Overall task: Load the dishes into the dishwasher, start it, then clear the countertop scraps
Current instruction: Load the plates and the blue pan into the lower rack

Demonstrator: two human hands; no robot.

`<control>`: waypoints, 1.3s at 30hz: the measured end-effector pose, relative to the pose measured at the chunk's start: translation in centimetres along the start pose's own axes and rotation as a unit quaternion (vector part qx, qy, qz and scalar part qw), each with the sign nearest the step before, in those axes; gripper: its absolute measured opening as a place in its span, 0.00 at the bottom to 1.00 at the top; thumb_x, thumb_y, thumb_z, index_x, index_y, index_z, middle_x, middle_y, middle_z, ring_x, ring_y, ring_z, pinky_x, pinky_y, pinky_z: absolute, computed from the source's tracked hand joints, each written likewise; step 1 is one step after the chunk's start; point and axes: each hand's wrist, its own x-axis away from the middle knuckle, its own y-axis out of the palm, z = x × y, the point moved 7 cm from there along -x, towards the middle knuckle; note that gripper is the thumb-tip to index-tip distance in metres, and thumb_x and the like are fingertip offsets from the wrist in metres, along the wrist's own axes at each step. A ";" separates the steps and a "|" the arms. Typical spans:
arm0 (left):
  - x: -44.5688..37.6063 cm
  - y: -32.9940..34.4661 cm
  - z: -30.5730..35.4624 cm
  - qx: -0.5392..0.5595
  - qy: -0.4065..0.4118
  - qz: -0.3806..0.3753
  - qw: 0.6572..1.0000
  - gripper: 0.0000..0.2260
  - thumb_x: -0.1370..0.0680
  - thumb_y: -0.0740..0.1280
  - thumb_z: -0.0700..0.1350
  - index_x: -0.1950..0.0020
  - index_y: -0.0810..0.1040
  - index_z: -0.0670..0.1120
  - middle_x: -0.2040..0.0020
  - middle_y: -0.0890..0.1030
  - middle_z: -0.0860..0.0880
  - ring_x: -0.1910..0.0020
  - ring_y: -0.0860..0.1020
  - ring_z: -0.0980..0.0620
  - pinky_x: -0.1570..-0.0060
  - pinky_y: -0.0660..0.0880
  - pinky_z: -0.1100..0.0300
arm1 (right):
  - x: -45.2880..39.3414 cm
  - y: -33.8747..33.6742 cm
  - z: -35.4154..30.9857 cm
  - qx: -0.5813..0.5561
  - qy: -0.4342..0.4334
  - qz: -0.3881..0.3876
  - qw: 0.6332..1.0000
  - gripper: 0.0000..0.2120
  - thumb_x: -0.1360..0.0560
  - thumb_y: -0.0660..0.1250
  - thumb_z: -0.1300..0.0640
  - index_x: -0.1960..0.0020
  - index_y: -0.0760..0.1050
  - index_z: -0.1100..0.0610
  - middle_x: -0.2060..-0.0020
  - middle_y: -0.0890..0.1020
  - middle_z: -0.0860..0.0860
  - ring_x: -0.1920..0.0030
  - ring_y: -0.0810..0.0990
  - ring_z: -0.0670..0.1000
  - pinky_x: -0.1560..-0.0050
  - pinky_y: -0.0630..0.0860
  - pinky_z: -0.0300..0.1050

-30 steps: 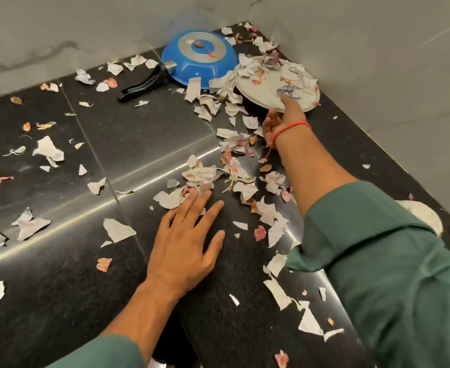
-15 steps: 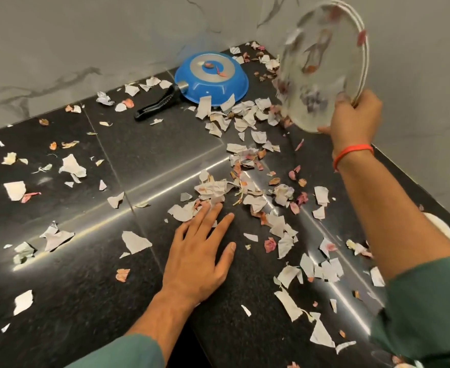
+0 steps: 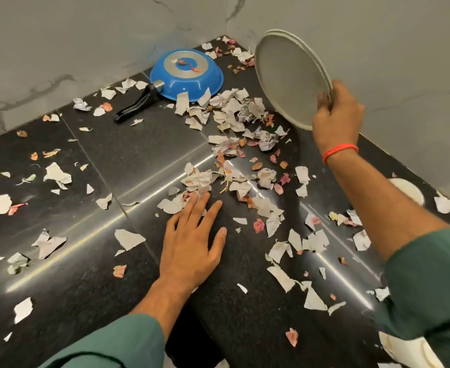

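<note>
My right hand (image 3: 336,115) grips two stacked white plates (image 3: 287,78) by their near rim, holding them tilted almost upright above the back right corner of the black countertop (image 3: 117,160). The plates' faces look bare. Torn paper and petal scraps (image 3: 234,115) lie heaped under the plates and scattered over the whole counter. My left hand (image 3: 194,243) rests flat on the counter in the middle, fingers spread, fingertips touching a small heap of scraps (image 3: 192,187).
A blue frying pan (image 3: 186,74) lies upside down at the back against the marble wall, its black handle pointing front left. Another white dish (image 3: 409,191) shows behind my right forearm, and a further one (image 3: 404,351) at the bottom right corner.
My right hand lifted the plates off the counter and tipped them upright; the scraps on them slid onto the counter. My left hand stayed flat in place.
</note>
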 end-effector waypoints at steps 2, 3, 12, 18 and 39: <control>0.0 -0.1 0.0 0.002 0.003 0.008 1.000 0.27 0.17 0.51 0.63 0.18 0.58 0.59 0.16 0.53 0.55 0.17 0.45 0.56 0.22 0.52 0.51 | 0.6 -1.6 -0.2 -0.007 0.011 0.019 1.000 0.07 0.20 0.59 0.58 0.50 0.76 0.58 0.64 0.77 0.54 0.63 0.72 0.55 0.62 0.68 0.50; 0.0 -0.1 0.1 0.001 0.004 0.010 1.000 0.27 0.17 0.51 0.63 0.18 0.59 0.59 0.16 0.53 0.55 0.17 0.45 0.56 0.22 0.52 0.51 | 1.0 -2.6 0.0 -0.020 0.018 0.039 0.999 0.06 0.20 0.59 0.57 0.52 0.74 0.57 0.65 0.76 0.53 0.65 0.74 0.56 0.62 0.73 0.54; 0.3 -0.2 0.2 0.004 0.021 0.001 1.000 0.28 0.17 0.52 0.63 0.18 0.58 0.57 0.16 0.53 0.52 0.17 0.47 0.52 0.22 0.53 0.47 | 14.4 -8.8 -1.4 -0.353 0.307 0.098 0.878 0.07 0.17 0.60 0.59 0.41 0.73 0.53 0.44 0.78 0.51 0.50 0.80 0.52 0.67 0.83 0.48; 0.2 -0.8 0.6 0.035 0.042 0.017 0.998 0.26 0.17 0.54 0.62 0.21 0.67 0.53 0.19 0.63 0.48 0.18 0.56 0.48 0.23 0.56 0.45 | 28.0 -12.2 -2.8 -0.404 0.426 0.101 0.803 0.16 0.17 0.60 0.61 0.29 0.71 0.56 0.34 0.74 0.55 0.39 0.76 0.61 0.69 0.82 0.47; 26.5 -9.4 23.1 0.537 0.118 -0.202 0.811 0.19 0.14 0.54 0.59 0.38 0.81 0.53 0.43 0.84 0.45 0.46 0.81 0.46 0.49 0.78 0.48 | 59.5 -35.9 -3.4 -0.509 0.433 0.186 0.720 0.10 0.18 0.64 0.58 0.38 0.79 0.54 0.51 0.85 0.53 0.65 0.83 0.50 0.79 0.76 0.40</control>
